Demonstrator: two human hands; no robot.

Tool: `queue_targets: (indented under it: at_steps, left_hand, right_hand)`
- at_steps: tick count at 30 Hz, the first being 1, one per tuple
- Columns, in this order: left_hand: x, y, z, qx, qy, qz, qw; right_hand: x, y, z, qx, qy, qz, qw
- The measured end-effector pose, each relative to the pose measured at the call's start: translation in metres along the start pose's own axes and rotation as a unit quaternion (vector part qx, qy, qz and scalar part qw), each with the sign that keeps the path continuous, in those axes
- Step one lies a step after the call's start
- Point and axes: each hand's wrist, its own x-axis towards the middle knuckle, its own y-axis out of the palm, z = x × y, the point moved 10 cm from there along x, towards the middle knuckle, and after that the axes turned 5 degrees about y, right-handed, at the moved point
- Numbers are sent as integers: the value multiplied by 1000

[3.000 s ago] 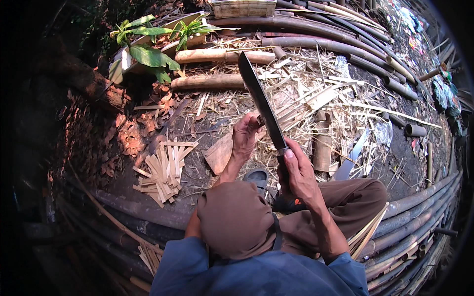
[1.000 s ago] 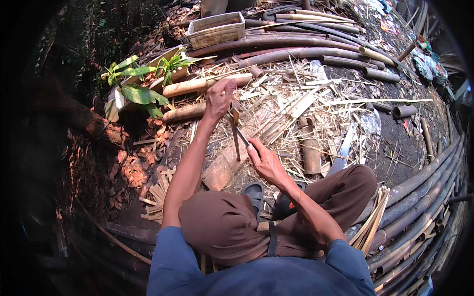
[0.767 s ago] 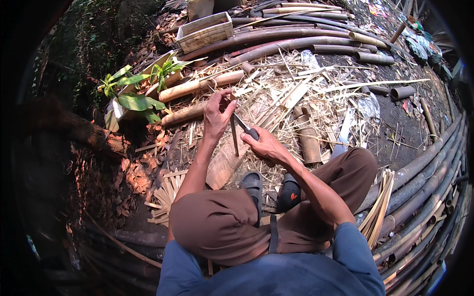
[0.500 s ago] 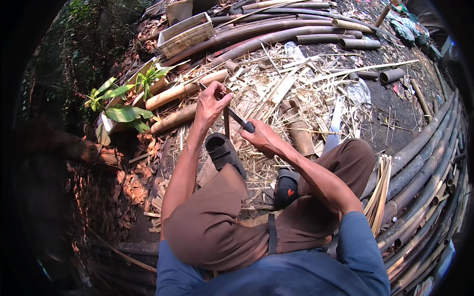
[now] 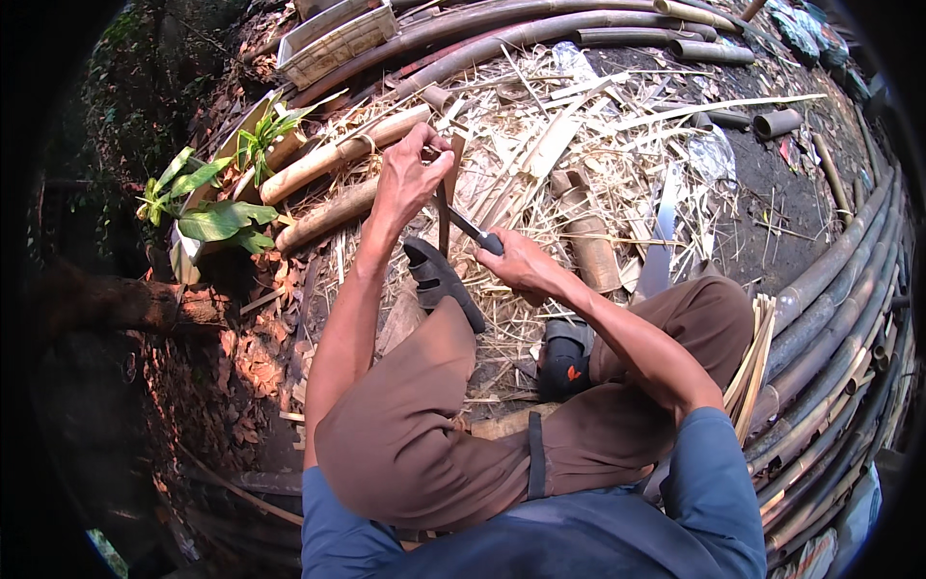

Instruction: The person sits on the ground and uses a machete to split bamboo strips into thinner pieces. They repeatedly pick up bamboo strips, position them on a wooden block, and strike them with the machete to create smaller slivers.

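In my right hand [image 5: 526,262] is a knife [image 5: 491,243], its black handle enclosed by the fingers and its narrow blade angled up and left. My left hand [image 5: 410,179] is closed in a pinch just beyond the blade. What sits between its fingertips is too small to make out. A narrow brown slat [image 5: 451,174] stands nearly upright beside the left fingers, crossing the blade's tip area. Whether the left hand touches the slat cannot be told. Below the hands, a dark sandal [image 5: 442,286] is on my left foot.
Pale shavings and split strips [image 5: 540,164] litter the ground. A bamboo tube [image 5: 586,246] and a broad saw-like blade [image 5: 659,236] lie to the right. Long bamboo poles [image 5: 820,280] curve along the right side. At the upper left are a crate [image 5: 338,43] and a leafy plant [image 5: 217,220].
The view has shifted slightly. The left hand sits a little lower against the slat, whose upper end now shows above the fingers. The left foot has tilted. Both hands keep their grips.
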Motion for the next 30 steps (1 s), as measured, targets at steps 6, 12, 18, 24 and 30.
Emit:
queue_targets:
  at_steps: [6,12,18,24,30]
  left_hand:
    - [-16,-9,24,-76,-118,-21,990]
    - [-34,-10,29,-85,-128,-74,985]
    - [-52,-21,48,-141,-173,-167,960]
    - [-50,-26,38,-103,-156,-166,968]
    - [-54,-25,37,-119,-178,-162,963]
  right_hand:
    - [-4,14,8,-6,-18,-53,998]
    - [-9,29,11,-44,-63,-98,992]
    - [-13,42,24,-146,-64,-73,985]
    - [-6,52,7,-43,-65,-48,996]
    - [-11,48,-10,-65,-51,-121,989]
